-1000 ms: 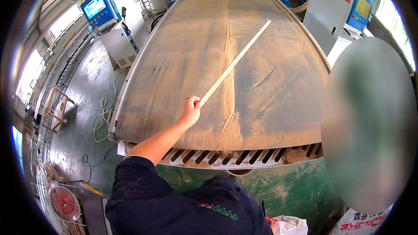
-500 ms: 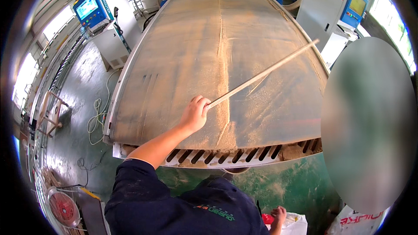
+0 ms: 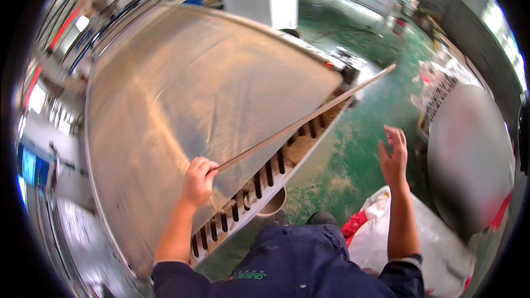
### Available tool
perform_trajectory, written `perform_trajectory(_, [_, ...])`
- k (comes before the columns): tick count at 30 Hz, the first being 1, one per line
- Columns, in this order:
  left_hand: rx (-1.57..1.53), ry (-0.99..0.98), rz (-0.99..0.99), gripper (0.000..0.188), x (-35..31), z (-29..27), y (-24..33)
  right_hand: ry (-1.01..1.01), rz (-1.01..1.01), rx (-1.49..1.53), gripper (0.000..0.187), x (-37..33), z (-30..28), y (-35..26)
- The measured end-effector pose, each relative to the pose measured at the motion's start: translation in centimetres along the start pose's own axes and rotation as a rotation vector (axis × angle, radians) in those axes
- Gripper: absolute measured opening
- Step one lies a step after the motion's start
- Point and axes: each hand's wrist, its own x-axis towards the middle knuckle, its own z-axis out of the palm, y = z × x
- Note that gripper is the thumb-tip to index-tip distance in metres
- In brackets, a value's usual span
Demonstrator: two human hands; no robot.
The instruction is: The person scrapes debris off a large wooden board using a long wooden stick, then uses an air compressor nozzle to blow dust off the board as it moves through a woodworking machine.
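Observation:
My left hand (image 3: 199, 182) is wrapped around the near end of a long, thin wooden strip (image 3: 309, 116). The strip slants away to the right, over the near edge of a wide machine bed (image 3: 232, 72), and its far end sticks out past the corner. Pale sawdust (image 3: 165, 127) lies on the bed in a ridge and in smears. Off to the right of the bed, my right hand (image 3: 393, 157) is raised above the green floor with its fingers apart and nothing in it.
A slotted ledge (image 3: 269, 179) dusted with sawdust runs along the bed's near edge. Below it stands a bucket (image 3: 276, 201). A white and red sack (image 3: 419, 232) lies by my right forearm, with more sacks (image 3: 441, 77) farther right. A blurred patch (image 3: 469, 154) hides the area beside them.
The view has swung to the right. My right hand has come up from low beside the sack and opened. The strip now lies across the bed's near edge, still in my left hand.

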Motion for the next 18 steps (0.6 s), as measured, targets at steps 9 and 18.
perform_trajectory(9, [-0.039, -0.206, 0.097, 0.010, 6.9, 5.5, 6.3, -0.028, -0.057, -0.445, 0.063, 4.3, -9.2, 11.5])
perform_trajectory(18, [0.019, -0.293, 0.238, 0.015, 18.0, 14.6, 17.5, -0.201, 0.094, -0.625, 0.064, 5.8, -19.8, 32.2])
